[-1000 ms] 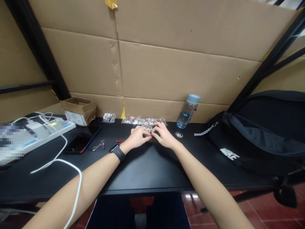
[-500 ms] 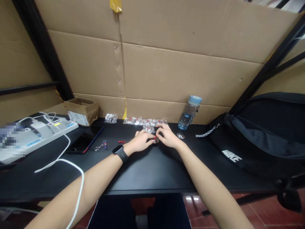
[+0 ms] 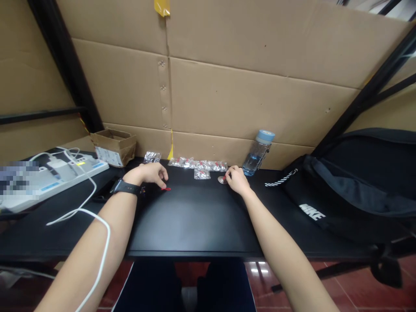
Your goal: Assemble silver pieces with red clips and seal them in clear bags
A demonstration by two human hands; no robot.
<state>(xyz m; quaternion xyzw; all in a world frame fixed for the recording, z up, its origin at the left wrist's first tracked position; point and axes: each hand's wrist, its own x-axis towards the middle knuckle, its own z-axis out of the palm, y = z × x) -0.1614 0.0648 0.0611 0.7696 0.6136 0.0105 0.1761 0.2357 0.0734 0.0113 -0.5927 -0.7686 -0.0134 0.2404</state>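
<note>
My left hand [image 3: 152, 174] is over the left part of the black table, thumb and fingers apart. Its thumb tip is at a small red cord loop [image 3: 167, 189] lying on the table. Farther right, my right hand [image 3: 237, 179] pinches a small shiny round disc [image 3: 222, 180] with a bit of red on it, low over the table. Between and beyond the hands lie several clear packets [image 3: 195, 164] in a row, with one packet [image 3: 202, 174] in front. Red shows inside some of them.
A blue-capped water bottle [image 3: 258, 154] stands behind my right hand. A black backpack [image 3: 351, 182] fills the right side. To the left are a power strip [image 3: 55, 186] with white cables, an open cardboard box [image 3: 115, 147], a dark tablet [image 3: 105, 190] and a silvery packet [image 3: 152, 157].
My hands were together over the disc and have parted. The left moved left to the red loop, fingers spreading. The right carried the disc right and away; a second disc is now out of sight.
</note>
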